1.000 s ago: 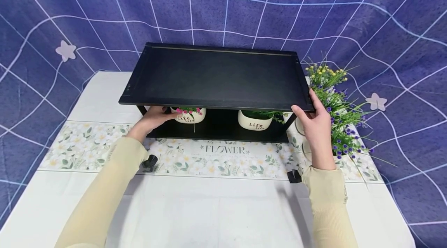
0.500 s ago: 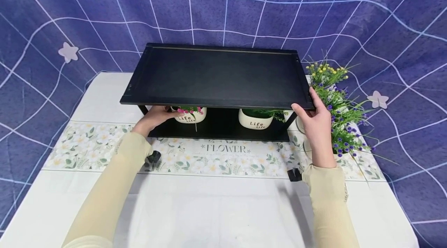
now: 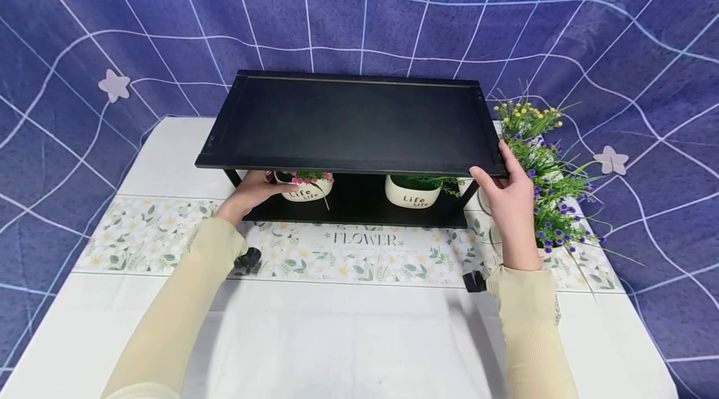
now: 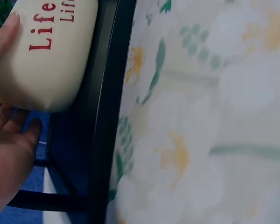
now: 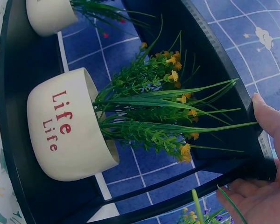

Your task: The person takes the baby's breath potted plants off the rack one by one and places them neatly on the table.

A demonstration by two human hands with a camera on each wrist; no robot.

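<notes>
A black two-tier shelf (image 3: pixel 354 124) stands at the back of the table. On its lower board, to the left, is a cream flowerpot (image 3: pixel 308 193) marked "Life", with pink flowers above its rim. My left hand (image 3: pixel 253 194) grips this pot (image 4: pixel 51 65) by its left side, thumb on the front near the rim, fingers low at its side. A second cream pot (image 5: pixel 67 130), with yellow flowers, sits upright on the right. My right hand (image 3: pixel 510 199) holds the shelf's front right corner, thumb on one side and fingers underneath. The upper board hides most plants in the head view.
Right of the shelf, several potted plants (image 3: pixel 553 199) with purple and yellow flowers crowd the table's edge. The white table (image 3: pixel 348 336) bears a floral strip (image 3: pixel 365 255) lettered "FLOWER". A blue gridded curtain (image 3: pixel 359 12) hangs behind.
The pot in my left hand has shifted slightly to the right, its pink flowers and a drooping leaf swinging right with it. My right hand keeps its hold on the shelf corner.
</notes>
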